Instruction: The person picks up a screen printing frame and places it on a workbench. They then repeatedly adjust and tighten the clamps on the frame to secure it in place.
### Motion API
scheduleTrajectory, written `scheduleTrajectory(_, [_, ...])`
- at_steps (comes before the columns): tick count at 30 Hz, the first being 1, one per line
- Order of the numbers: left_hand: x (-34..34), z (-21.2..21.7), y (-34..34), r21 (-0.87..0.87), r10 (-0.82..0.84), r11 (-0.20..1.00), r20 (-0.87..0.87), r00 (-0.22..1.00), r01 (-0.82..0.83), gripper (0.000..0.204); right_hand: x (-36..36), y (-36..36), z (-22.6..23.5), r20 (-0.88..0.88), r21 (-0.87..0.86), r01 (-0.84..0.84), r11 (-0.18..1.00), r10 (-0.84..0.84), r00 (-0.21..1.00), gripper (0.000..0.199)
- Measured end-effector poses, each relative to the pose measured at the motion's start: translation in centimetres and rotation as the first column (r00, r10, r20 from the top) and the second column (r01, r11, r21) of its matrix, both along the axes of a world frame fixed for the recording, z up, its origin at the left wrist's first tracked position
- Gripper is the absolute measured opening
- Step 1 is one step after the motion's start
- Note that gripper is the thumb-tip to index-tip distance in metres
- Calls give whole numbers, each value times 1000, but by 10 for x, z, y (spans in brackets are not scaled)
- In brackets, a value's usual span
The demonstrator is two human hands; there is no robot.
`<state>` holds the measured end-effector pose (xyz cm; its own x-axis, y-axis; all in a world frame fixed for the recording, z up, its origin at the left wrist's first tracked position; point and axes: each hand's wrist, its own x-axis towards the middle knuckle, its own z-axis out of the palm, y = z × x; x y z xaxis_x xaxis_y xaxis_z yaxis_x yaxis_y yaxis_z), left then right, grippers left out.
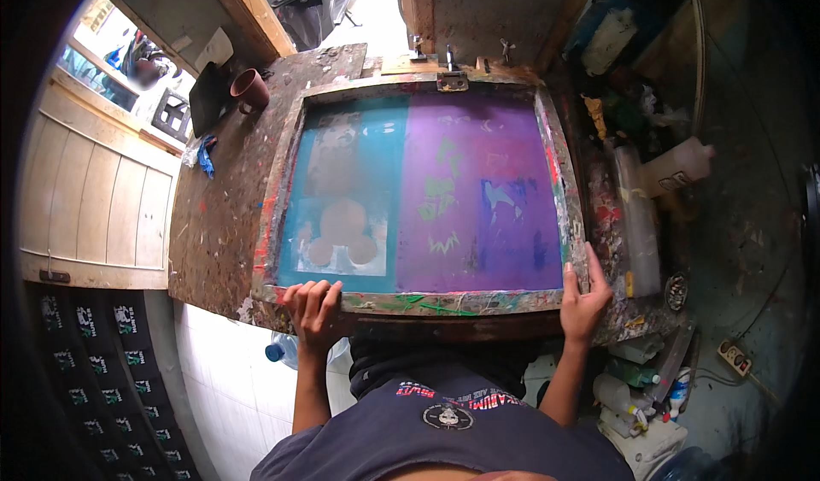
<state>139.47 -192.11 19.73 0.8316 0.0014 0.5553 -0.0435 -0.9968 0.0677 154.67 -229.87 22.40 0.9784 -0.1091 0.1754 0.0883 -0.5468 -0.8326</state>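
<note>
A wooden screen printing frame (413, 302) lies on the worktable, its rails smeared with red, green and white paint. Its mesh is teal on the left half (348, 201) and purple on the right half (444, 259), with pale stencil shapes in both. My left hand (314, 312) curls its fingers over the near rail, close to the left corner. At the near right corner, my right hand (586, 300) grips the frame, thumb on top and a finger along the outer side. A metal hinge clamp (452, 81) meets the far rail.
A brown mug (249, 91) and a blue rag (206, 156) sit on the stained worktable (213, 225) at left. To the right are a translucent jug (679, 167) and clutter. Bottles (612, 391) and a power strip (735, 358) are at lower right. Printed dark fabric (102, 378) hangs lower left.
</note>
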Motion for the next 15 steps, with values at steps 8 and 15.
scheduleTrajectory(8, [57,122,20,124,-63,992,577,814,-11,57,86,-54,-53,81,764,119,634,-277,957,56])
scheduleTrajectory(15, [159,212,54,31,2,999,731,683,-37,54,195,52,-98,142,-31,-319,947,320,937,33])
